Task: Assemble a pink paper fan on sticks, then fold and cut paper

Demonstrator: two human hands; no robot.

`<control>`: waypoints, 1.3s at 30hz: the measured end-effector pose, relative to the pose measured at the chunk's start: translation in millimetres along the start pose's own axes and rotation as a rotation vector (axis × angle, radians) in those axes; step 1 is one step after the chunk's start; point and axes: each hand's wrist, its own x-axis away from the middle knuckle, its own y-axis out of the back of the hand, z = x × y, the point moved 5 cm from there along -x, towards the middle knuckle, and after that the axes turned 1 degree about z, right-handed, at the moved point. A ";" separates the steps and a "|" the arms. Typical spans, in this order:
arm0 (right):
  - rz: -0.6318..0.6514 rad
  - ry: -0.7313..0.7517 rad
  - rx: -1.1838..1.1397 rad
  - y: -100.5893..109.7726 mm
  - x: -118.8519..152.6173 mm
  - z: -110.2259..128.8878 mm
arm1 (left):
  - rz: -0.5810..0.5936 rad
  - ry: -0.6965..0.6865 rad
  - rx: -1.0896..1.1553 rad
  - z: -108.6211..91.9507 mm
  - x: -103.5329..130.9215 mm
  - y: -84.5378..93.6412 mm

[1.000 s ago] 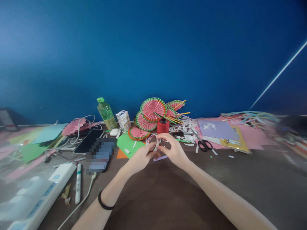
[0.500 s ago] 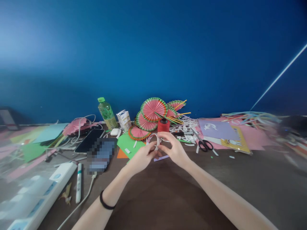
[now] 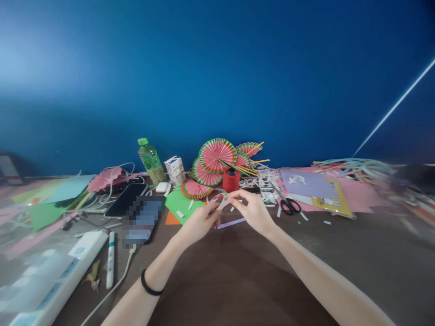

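Note:
My left hand (image 3: 201, 222) is closed on a thin whitish roll of tape (image 3: 223, 203), its ring partly hidden by the fingers. My right hand (image 3: 253, 210) pinches the tape's free end with thumb and forefinger, at the ring's right side. Just behind the hands stands a red spool of thread (image 3: 231, 180). Pleated paper fans (image 3: 217, 156) in pink and green, like watermelon slices, lean in a pile at its left. A purple paper strip (image 3: 231, 223) lies on the table under the hands.
Black-handled scissors (image 3: 290, 206) and white paper scraps lie right of the spool. Green paper (image 3: 180, 203), a phone (image 3: 144, 219), a green-capped bottle (image 3: 152, 161), a marker (image 3: 110, 260) and a power strip (image 3: 64, 280) are on the left. A blue wall (image 3: 217, 81) rises behind.
The tape ring has tilted lower between my hands. My right thumb and forefinger have come together in a pinch at its end, slightly farther right.

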 end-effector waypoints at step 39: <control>0.237 -0.208 -0.175 1.0 1.7 -9.2 | 0.044 0.069 0.131 14.5 -2.0 8.9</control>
